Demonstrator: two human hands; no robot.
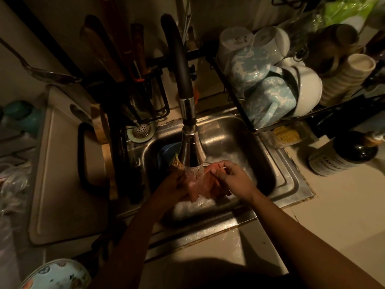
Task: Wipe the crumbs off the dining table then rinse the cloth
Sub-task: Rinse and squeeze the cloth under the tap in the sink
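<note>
A reddish-orange cloth (205, 187) hangs bunched over the steel sink (291, 184), right under water streaming from the tall black-and-chrome faucet (188, 130). My left hand (170, 189) grips the cloth's left side from below. My right hand (233, 177) pinches its upper right edge between thumb and fingers. Water splashes into the basin below the cloth. The dining table is not in view.
A dish rack (270, 126) with blue and white bowls overhangs the sink's right. A dark soap bottle (341, 157) stands on the right counter. A cutting board (60, 174) and utensil holder (133, 90) sit to the left. A sink strainer (141, 130) rests on the rim.
</note>
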